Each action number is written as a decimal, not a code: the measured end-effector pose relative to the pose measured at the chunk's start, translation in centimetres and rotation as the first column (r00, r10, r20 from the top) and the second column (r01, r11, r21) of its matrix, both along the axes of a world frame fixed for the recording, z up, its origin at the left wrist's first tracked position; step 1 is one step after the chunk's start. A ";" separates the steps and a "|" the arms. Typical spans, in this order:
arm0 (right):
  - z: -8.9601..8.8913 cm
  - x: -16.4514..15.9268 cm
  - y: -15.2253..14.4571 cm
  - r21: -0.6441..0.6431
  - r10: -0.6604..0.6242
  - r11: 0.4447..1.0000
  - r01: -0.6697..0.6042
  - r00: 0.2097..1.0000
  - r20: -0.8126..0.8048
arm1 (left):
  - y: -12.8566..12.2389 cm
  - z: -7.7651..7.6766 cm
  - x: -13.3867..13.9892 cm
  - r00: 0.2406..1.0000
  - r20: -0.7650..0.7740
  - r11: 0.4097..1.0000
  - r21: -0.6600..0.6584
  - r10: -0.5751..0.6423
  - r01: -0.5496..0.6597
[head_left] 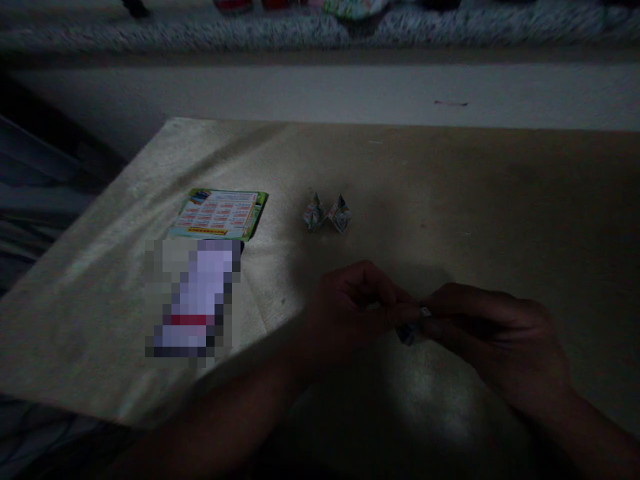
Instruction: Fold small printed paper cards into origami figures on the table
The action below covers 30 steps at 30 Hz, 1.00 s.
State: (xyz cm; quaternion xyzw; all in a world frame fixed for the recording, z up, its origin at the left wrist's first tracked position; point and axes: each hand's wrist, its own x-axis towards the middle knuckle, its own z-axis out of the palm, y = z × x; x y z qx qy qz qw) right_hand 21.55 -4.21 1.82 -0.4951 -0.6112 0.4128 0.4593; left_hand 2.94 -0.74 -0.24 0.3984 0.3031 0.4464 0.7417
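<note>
Fingertips of my left hand and my right hand meet over the table, pinching a small folded piece of printed paper between them. Most of the paper hides behind the fingers, so its shape is hard to make out in the dim light. Farther back, beyond my left hand, stand two small pointed shapes of folded printed paper, side by side and touching or nearly so. Neither hand touches them.
A printed calendar card lies at the left on the pale table cover. Just below it is a phone, blurred out. A speckled stone ledge with several objects runs above the white wall behind the table.
</note>
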 end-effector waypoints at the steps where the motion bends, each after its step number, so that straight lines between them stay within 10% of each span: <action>1: 0.0 0.0 0.0 0.011 0.001 1.000 -0.002 1.000 0.000 | 0.1 -0.1 0.0 0.999 0.041 0.999 -0.036 -0.014 0.016; 10: -0.1 0.2 -0.1 0.027 -0.023 0.999 0.023 0.999 0.022 | 0.3 0.0 0.0 0.993 0.059 0.982 -0.156 -0.102 0.110; 17: 0.0 0.3 -0.3 0.050 -0.055 0.997 0.054 0.998 0.024 | 0.4 1.2 -0.8 0.929 -0.361 0.965 0.205 -0.083 0.166; 30: -0.3 0.5 -0.2 -0.011 -0.037 0.999 0.038 0.999 0.037 | 0.4 1.7 -1.0 0.877 -0.469 0.884 0.361 -0.103 0.297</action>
